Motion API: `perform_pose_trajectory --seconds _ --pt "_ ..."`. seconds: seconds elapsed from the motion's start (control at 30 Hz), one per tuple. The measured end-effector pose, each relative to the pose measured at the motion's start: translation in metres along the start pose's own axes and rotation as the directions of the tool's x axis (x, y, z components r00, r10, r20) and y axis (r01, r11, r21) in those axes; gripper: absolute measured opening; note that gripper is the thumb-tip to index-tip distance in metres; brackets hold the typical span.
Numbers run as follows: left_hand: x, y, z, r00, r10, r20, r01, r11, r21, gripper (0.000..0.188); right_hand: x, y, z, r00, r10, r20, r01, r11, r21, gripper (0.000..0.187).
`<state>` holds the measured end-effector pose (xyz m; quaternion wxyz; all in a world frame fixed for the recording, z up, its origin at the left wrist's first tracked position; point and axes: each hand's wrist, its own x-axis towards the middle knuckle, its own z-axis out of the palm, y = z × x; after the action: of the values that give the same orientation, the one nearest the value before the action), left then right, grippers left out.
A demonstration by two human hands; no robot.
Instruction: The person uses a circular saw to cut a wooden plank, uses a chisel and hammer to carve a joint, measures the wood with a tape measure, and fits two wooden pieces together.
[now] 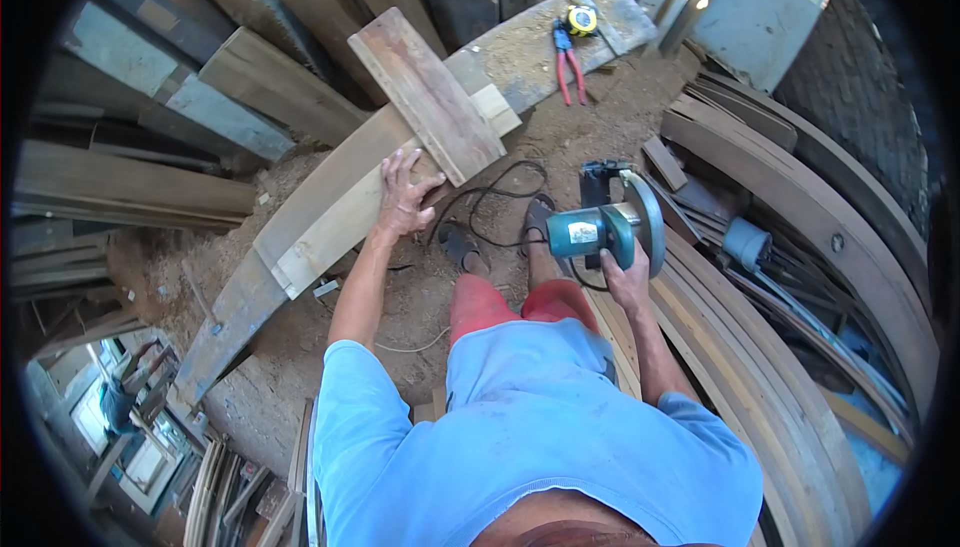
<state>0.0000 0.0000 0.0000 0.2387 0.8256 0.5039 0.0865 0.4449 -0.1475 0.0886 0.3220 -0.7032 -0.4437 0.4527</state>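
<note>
Rests left hand [403, 197] on pale board [340, 232] with grip unclenched; clasps teal saw [580, 232] in right hand [627, 279]; could trip over loose cord [490, 190] looped between feet [460, 245].

At three o'clock, my circular saw [578, 233] hides part of my right hand [625, 282] — I can't tell how my fingers sit on the handle. At ten, my left hand [402, 197] covers its own palm. Toward eleven, the reddish plank [430, 97] conceals a stretch of the pale board [350, 217] beneath. At nine, stacked boards [125, 182] run off into the dark rim. The distant person [120, 405] at eight — too small to make out.
</note>
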Motion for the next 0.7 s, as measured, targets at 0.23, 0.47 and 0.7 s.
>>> perform_pose_trajectory --seconds 0.23,0.47,0.7 --pt "0.001 -0.006 0.008 0.996 0.041 -0.075 -0.04 0.999 0.02 0.077 0.023 -0.016 -0.021 0.9 0.436 0.027 -0.423 0.886 -0.19 0.037" --pt "0.007 -0.002 -0.001 1.0 0.008 -0.027 -0.007 0.999 0.042 0.072 0.023 -0.096 -0.015 0.924 0.34 0.174 -0.357 0.931 0.075 0.038" --pt "0.007 0.0 -0.002 0.999 0.007 -0.031 -0.006 0.999 0.035 0.073 0.055 -0.165 0.024 0.959 0.076 0.272 -0.107 0.989 0.102 0.038"
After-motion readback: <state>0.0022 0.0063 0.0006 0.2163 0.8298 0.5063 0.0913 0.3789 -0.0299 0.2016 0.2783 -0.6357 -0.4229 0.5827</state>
